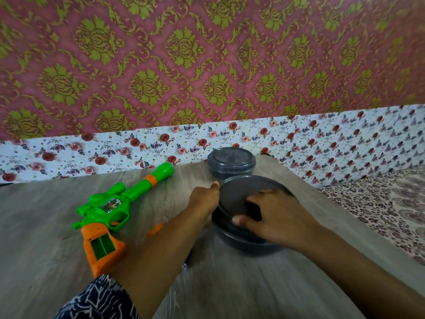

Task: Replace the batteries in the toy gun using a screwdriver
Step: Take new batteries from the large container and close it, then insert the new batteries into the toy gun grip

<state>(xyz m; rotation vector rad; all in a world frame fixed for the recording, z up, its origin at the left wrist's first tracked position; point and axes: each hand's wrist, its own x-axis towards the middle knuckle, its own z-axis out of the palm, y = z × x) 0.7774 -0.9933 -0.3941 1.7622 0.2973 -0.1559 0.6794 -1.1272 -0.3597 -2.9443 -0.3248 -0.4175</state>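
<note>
Glossy plastic toy gun [108,208] left of left hand [203,199]; smooth dark plastic container [248,240] under both hands; matt woodgrain table [46,226].

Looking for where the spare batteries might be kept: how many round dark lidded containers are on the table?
2. The larger container sits nearer, under both hands; the smaller container stands just behind it at the table's far edge. The arms may hide others.

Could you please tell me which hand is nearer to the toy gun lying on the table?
Left. The left hand grips the near container's left rim, just right of the toy gun; the right hand grips its lid, farther right.
</note>
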